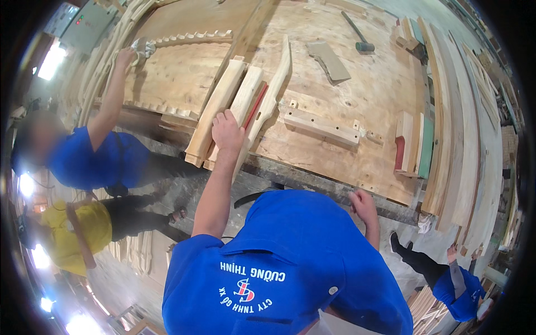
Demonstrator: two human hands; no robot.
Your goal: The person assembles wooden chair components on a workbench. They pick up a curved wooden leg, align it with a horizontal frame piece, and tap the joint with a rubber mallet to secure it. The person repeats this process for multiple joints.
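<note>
My left hand (227, 133) is closed over a pale wooden bar (245, 92), its fingers curled on the upper face. Left of that bar lies a thicker wooden bar (223, 97) with a tenon at its far end. To its right are a narrow red strip (256, 105) and a long curved wooden leg (271, 106) with a slot cut in it. These pieces overhang the bench's near edge. My right hand (364, 206) hangs just off the bench edge, fingers curled in, with nothing visible in it.
On the plywood bench (335, 106) lie a drilled wooden block (322, 126), a flat template (329, 61) and a mallet (364, 46). A red-and-green-faced jig (413, 146) sits at right beside long boards (441, 117). A co-worker in blue (100, 156) stands left, another in yellow (78, 231) behind.
</note>
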